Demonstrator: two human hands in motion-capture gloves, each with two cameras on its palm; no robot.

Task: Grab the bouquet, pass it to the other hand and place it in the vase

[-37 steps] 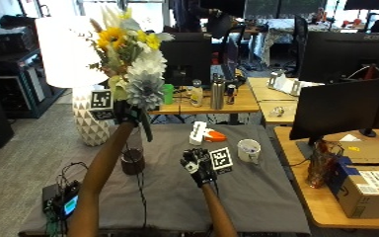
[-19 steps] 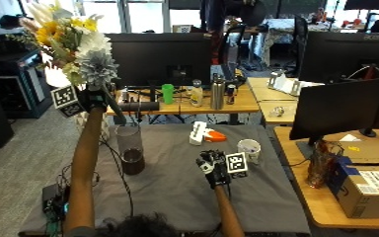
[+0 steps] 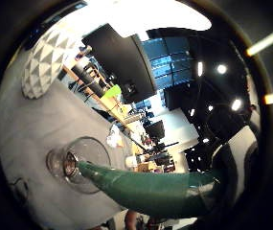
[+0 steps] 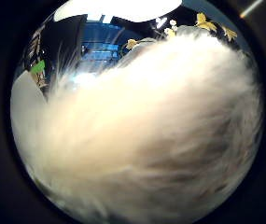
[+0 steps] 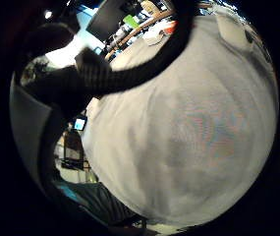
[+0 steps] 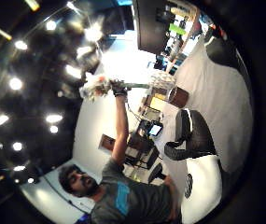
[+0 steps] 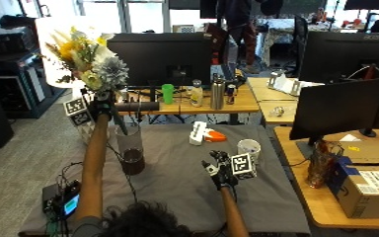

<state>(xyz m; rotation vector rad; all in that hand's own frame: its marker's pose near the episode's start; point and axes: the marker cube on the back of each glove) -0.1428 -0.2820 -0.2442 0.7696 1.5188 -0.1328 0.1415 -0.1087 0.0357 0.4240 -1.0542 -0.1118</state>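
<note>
– Bouquet [image 7: 88, 61]?
– Raised above the glass vase [image 7: 131, 150], stems gripped in the left hand [image 7: 100, 104].
– Right hand [image 7: 219, 170]?
– Beside the vase over the grey cloth [image 7: 176, 187], fingers spread, holding nothing.

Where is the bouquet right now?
In the outside view the bouquet is held up at the table's left side in the left hand, its stem end at the mouth of the glass vase.

A: What lies on the grey-covered surface [image 7: 176, 182]?
B: A white mug [image 7: 248, 147], with a white and orange object [image 7: 203, 134] near it.
A: And behind?
B: A wooden desk [image 7: 189, 104] carrying a black monitor [image 7: 158, 54], a green cup [image 7: 169, 93] and a steel bottle [image 7: 217, 92]. A cardboard box [image 7: 367, 178] sits on the right.
</note>
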